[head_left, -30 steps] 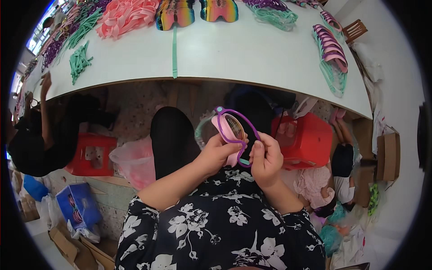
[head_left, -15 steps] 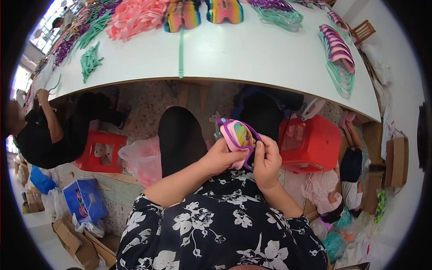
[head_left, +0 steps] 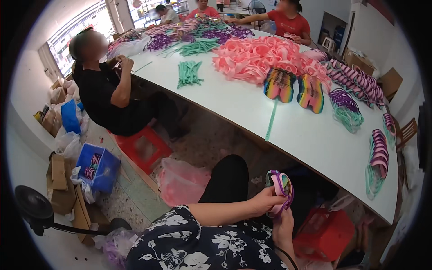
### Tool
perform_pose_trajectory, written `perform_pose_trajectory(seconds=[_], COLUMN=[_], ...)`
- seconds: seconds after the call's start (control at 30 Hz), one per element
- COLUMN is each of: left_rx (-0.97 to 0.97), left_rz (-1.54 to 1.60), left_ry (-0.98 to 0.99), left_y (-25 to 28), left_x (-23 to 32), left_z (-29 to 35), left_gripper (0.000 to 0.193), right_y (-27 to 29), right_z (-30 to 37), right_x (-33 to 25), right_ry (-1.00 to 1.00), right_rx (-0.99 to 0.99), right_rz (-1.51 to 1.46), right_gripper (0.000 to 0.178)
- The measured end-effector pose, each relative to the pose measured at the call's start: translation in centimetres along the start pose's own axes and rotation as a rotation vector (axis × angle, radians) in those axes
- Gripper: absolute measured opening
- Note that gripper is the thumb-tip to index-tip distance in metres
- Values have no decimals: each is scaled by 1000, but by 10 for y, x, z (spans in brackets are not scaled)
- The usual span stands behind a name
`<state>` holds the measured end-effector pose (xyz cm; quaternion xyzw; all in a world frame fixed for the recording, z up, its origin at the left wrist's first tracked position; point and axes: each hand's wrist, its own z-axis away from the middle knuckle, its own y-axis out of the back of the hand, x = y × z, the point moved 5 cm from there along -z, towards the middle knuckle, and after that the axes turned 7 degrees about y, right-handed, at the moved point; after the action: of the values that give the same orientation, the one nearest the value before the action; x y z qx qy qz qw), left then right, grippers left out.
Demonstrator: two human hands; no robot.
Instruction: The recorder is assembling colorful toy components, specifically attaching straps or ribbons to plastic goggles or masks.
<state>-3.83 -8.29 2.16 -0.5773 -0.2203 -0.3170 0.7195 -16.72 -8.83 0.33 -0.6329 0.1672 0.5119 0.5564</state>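
Note:
A pair of pink and purple goggles (head_left: 283, 188) with a shiny lens is held above my lap, near the table's front edge. My left hand (head_left: 264, 201) pinches the frame from the left side. Below it, my right hand (head_left: 283, 227) grips the lower end of the goggles, its fingers partly hidden. On the table ahead lie two stacks of rainbow lenses (head_left: 279, 85), and a flat mint strap (head_left: 272, 120) runs from one stack to the edge.
The white table (head_left: 216, 96) carries a pink strap pile (head_left: 256, 56), mint strap bundles (head_left: 190, 73) and rows of goggles (head_left: 378, 155). A co-worker in black (head_left: 101, 94) sits left on a red stool (head_left: 144, 150). Another red stool (head_left: 324, 234) stands right; a blue crate (head_left: 98, 166) sits left.
The view has swung left and upward, bringing in the co-workers and far table. Both hands still hold the goggles, which now appear turned more edge-on.

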Motion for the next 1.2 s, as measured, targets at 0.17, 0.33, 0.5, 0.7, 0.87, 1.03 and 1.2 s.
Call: perform_pose_trajectory(seconds=[0.17,0.33,0.5,0.7,0.87,1.03,1.2], left_rx=[48,20,-5,25,15,246,-1], left_rz=[-20,94,111,50,-587,-988,-1276], left_ry=[12,-18,-31,32,284,60,-471], left_y=[12,24,25,35,39,72,4], left_x=[-1,-8,-3,-11,2,54,58], left_z=[-3,-9,-3,4,44,54,15], left_gripper=[29,33,33,40,39,30,70], right_y=[-3,1,-4,13,27,21,-30], right_z=[-2,-6,-7,-18,-45,-66,-90], right_x=[7,8,7,5,-73,-143,-152], right_ry=[-94,-85,-54,60,240,215,76], right_rx=[-70,-16,64,104,-23,-266,-712], right_rz=[-109,-120,-115,60,555,1089,1278], right_gripper=[22,17,16,11,15,21,27])
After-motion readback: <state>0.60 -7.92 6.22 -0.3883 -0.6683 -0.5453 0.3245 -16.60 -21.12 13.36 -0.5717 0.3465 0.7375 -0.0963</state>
